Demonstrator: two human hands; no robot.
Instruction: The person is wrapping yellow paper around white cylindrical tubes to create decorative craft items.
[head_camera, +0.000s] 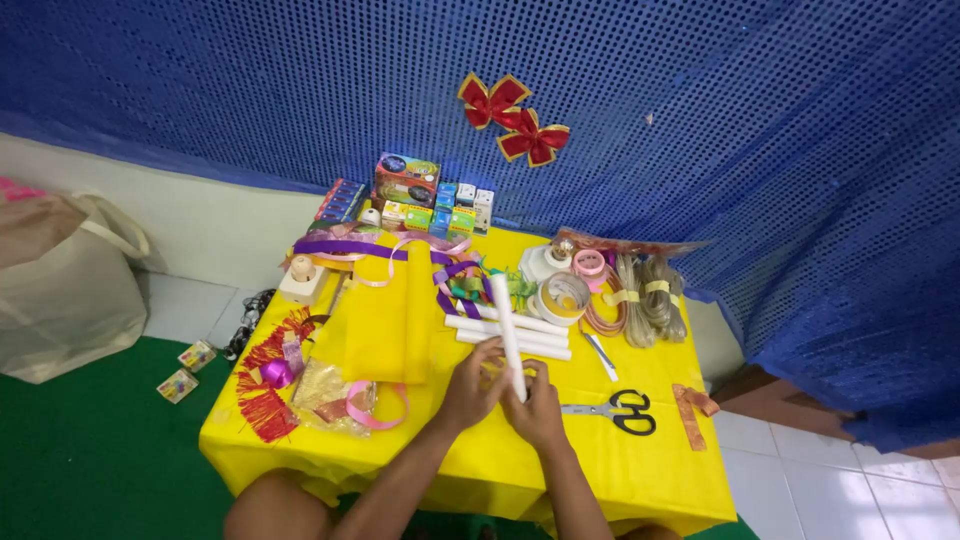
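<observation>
Where both hands meet low in the middle of the frame, gripping one white tube (507, 330) that points up and away. Left hand (473, 385) curled on the tube's near end from the left, fingers bent round it. Right hand (537, 405) closed on the same end from the right, thumb side hard to see. Something yellow peeking between the palms, maybe paper, too hidden to tell. More white tubes (515, 337) lying crosswise just under the held one, partly covered by it. Black-handled scissors (617, 410) lying flat just right of the right hand, not touched. Folded yellow sheet (385, 320) to the left of the hands. Pink ribbon loop (378, 405) and red fringe (262, 385) near the lower left of the yellow table (640, 480). Small boxes (420, 205) lined up at the far edge, too tiny to make out. Coils of cord (645, 300) at upper right. Forearms cut off by the bottom edge.
</observation>
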